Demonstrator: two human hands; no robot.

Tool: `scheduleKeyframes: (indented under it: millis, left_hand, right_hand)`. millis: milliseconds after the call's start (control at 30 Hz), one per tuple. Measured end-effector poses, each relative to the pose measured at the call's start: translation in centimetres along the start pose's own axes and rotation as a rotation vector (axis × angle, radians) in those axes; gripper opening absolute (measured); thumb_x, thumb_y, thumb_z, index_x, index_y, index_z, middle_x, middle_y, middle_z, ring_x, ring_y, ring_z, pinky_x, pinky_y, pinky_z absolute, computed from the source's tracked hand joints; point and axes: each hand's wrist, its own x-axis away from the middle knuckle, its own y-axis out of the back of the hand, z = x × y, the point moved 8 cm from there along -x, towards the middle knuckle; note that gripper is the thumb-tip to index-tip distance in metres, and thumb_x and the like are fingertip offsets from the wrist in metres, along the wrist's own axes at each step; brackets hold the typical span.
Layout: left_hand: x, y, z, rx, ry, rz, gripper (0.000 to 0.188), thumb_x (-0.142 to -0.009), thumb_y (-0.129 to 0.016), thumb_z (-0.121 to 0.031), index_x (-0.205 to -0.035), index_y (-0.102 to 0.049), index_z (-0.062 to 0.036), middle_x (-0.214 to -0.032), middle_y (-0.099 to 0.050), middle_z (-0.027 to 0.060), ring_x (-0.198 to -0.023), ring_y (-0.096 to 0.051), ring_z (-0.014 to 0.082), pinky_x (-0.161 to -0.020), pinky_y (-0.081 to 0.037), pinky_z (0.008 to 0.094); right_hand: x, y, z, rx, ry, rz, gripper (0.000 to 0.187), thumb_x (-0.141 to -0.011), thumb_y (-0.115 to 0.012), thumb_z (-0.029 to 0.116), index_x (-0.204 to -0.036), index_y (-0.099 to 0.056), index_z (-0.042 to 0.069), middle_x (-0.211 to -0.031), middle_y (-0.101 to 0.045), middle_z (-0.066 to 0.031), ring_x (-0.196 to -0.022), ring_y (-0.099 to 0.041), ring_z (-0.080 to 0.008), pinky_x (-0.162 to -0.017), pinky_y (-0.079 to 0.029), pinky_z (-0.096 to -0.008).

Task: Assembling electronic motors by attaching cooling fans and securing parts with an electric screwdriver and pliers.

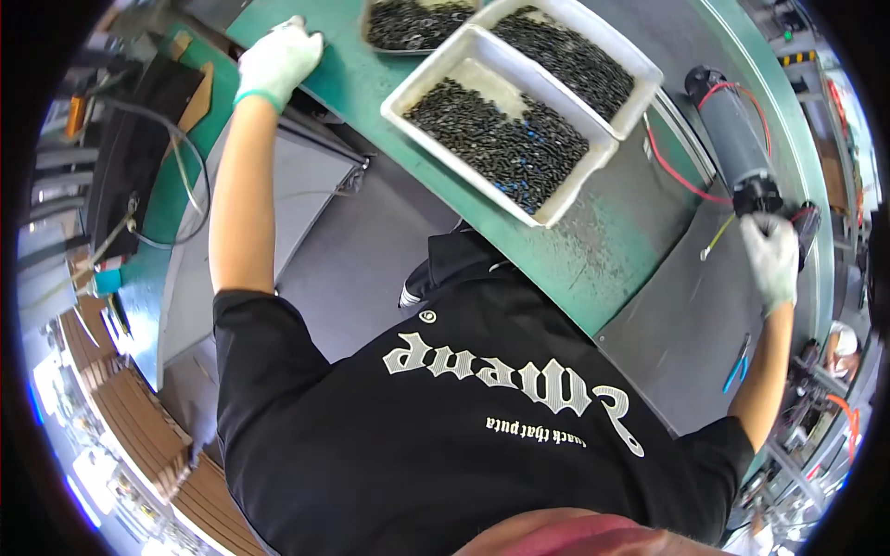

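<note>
My right hand (771,255), in a white glove, is closed at the near black end of a grey cylinder (737,139). This cylinder has black ends and a red wire, and it lies along the bench's right side. My left hand (281,60), also gloved in white, rests at the edge of the green bench (343,79) at the upper left. Its fingers are apart and slightly bent, with nothing seen in them. Beside the right hand is a smaller dark cylindrical part (807,232), partly hidden by it.
Two white bins (436,171) (640,65) hold many small black parts, some blue in the nearer one. A smaller tray (371,42) of dark rings sits behind. Blue-handled pliers (737,369) and a yellow-green wire (717,237) lie on the grey mat (667,324).
</note>
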Motion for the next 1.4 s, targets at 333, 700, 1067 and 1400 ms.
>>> scheduleKeyframes:
  millis: [333,700,1067,1400]
  left_hand:
    - [4.6,11.9,-27.2,0.442,-0.742,-0.191,0.025,-0.086,-0.060,-0.025,-0.099,-0.066,-0.0043,-0.096,-0.065,0.0220,-0.095,-0.062,0.0372,-0.084,-0.051,0.0421]
    - [0.9,5.7,-32.5,0.370,-0.626,-0.076,0.035,-0.082,-0.054,-0.029,-0.104,-0.068,-0.0049,-0.104,-0.066,0.0228,-0.101,-0.061,0.0389,-0.093,-0.045,0.0460]
    - [1.0,6.7,-34.2,0.261,-0.594,-0.072,0.023,-0.086,-0.062,-0.019,-0.099,-0.064,-0.0011,-0.100,-0.065,0.0239,-0.096,-0.061,0.0397,-0.087,-0.048,0.0460]
    - [1.7,6.8,-32.9,0.285,-0.471,-0.036,0.035,-0.083,-0.054,-0.026,-0.106,-0.063,-0.0007,-0.102,-0.066,0.0244,-0.097,-0.063,0.0408,-0.088,-0.050,0.0474]
  right_hand:
    - [11.6,-9.2,-1.1,-0.234,-0.343,-0.123,0.032,-0.085,-0.066,0.029,-0.095,-0.071,-0.001,-0.079,-0.069,-0.0195,-0.076,-0.070,-0.0249,-0.072,-0.051,-0.0347]
    - [12.9,-9.3,0.8,-1.007,-0.349,0.257,0.022,-0.088,-0.060,0.017,-0.102,-0.066,0.003,-0.083,-0.065,-0.0089,-0.074,-0.060,-0.0147,-0.070,-0.049,-0.0307]
    - [26.6,3.6,-36.6,-0.459,-0.707,-1.490,0.053,-0.085,-0.069,0.015,-0.131,-0.047,0.001,-0.111,-0.059,-0.0115,-0.110,-0.055,-0.0233,-0.097,-0.043,-0.0349]
    - [20.4,4.8,-30.7,-0.763,-0.218,-0.905,0.037,-0.084,-0.061,0.006,-0.120,-0.056,-0.003,-0.106,-0.066,-0.0144,-0.097,-0.064,-0.0237,-0.089,-0.050,-0.0358]
